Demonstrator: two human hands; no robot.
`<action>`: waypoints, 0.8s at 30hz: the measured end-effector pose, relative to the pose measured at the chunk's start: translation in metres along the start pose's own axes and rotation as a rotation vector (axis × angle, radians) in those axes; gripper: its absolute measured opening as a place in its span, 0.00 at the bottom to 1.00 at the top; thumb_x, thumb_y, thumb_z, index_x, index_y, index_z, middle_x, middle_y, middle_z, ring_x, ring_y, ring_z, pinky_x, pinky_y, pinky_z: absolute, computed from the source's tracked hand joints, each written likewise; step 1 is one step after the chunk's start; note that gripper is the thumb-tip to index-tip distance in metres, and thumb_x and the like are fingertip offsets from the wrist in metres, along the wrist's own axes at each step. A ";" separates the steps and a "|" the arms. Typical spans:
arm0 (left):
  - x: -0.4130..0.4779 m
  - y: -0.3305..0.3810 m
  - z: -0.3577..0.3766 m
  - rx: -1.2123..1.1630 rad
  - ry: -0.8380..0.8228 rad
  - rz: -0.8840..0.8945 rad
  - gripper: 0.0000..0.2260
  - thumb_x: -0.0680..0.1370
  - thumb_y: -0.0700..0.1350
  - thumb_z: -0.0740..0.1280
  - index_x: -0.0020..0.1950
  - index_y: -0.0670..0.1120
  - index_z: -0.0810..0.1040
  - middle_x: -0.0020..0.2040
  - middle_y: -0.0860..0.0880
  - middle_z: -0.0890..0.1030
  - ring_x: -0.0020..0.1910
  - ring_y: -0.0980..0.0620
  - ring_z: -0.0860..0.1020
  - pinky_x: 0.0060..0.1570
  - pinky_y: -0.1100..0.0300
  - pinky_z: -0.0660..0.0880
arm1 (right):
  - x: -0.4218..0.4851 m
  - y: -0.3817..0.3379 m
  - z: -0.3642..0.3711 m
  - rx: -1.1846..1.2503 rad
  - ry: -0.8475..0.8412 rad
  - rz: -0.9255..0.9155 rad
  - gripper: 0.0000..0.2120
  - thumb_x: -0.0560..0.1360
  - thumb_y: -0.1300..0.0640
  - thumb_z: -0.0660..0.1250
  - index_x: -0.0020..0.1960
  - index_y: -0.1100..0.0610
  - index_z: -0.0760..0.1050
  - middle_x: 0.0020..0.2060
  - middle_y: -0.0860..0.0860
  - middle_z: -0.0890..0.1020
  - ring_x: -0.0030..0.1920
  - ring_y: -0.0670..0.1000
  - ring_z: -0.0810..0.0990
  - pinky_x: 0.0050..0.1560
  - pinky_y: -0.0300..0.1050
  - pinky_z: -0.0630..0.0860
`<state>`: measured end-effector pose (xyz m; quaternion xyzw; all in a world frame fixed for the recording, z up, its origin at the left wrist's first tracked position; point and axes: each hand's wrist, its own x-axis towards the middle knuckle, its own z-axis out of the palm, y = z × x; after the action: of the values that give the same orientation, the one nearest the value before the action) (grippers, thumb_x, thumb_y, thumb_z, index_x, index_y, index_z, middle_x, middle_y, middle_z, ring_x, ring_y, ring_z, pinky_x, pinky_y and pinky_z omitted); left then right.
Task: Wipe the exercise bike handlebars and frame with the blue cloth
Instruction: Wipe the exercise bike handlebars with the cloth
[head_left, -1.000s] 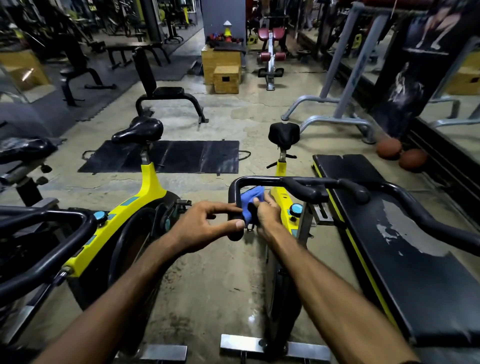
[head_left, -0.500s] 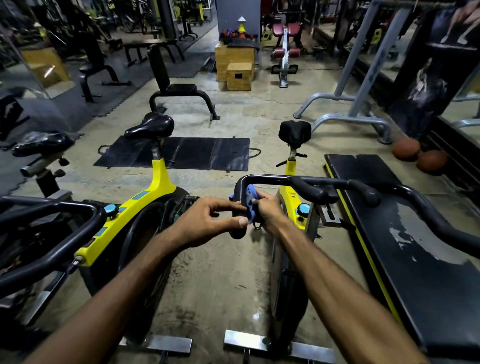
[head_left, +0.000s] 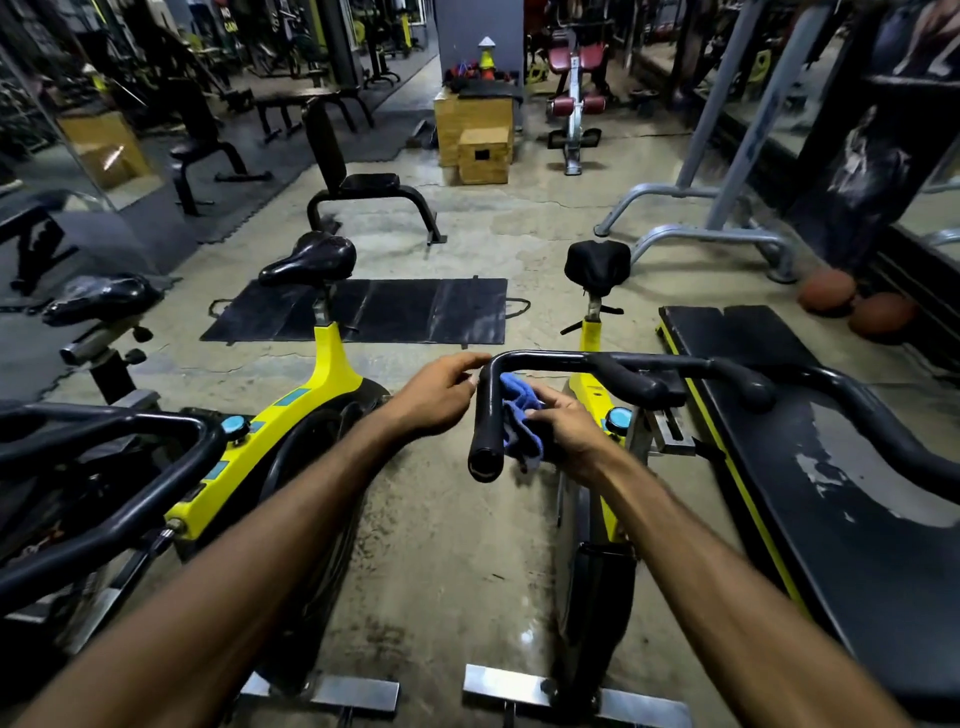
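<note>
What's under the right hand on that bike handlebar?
The blue cloth sits bunched under the right hand, pressed beside the black handlebar end. How much cloth lies beneath the palm is hidden. The left hand holds no cloth.

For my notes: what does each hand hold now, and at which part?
The right hand holds the bunched blue cloth against the handlebar end. The left hand seems to hold nothing.

The soft cloth bunched in my right hand is blue. The curved tubular handlebar I press it to is black, and the bike's angular frame is bright yellow with a round turquoise knob. Its padded saddle is black. The neighbouring bike's frame is yellow with turquoise patches. The folded floor mat is black.
</note>
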<state>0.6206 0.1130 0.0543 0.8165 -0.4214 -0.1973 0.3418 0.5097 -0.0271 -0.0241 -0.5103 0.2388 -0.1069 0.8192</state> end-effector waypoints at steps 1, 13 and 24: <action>0.007 0.001 0.001 0.000 -0.022 -0.030 0.18 0.82 0.35 0.57 0.71 0.43 0.73 0.61 0.54 0.75 0.64 0.55 0.74 0.59 0.70 0.65 | -0.002 0.001 -0.004 0.000 0.022 0.007 0.25 0.74 0.76 0.55 0.62 0.57 0.78 0.46 0.56 0.84 0.37 0.55 0.83 0.38 0.50 0.81; 0.055 -0.033 -0.002 -0.069 -0.045 -0.013 0.14 0.79 0.37 0.65 0.63 0.44 0.81 0.58 0.49 0.83 0.53 0.55 0.80 0.61 0.60 0.75 | -0.043 0.022 0.001 0.052 0.024 0.003 0.28 0.72 0.75 0.54 0.65 0.57 0.77 0.61 0.60 0.80 0.56 0.59 0.81 0.59 0.51 0.78; 0.057 -0.049 0.001 -0.226 -0.087 0.028 0.14 0.79 0.39 0.64 0.63 0.47 0.82 0.54 0.56 0.84 0.51 0.62 0.81 0.57 0.67 0.76 | -0.066 0.010 0.026 0.028 0.171 -0.063 0.26 0.70 0.76 0.52 0.60 0.61 0.79 0.53 0.59 0.83 0.44 0.55 0.82 0.39 0.44 0.80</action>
<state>0.6792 0.0863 0.0158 0.7574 -0.4222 -0.2742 0.4157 0.4653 0.0258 -0.0049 -0.4951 0.2901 -0.1794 0.7991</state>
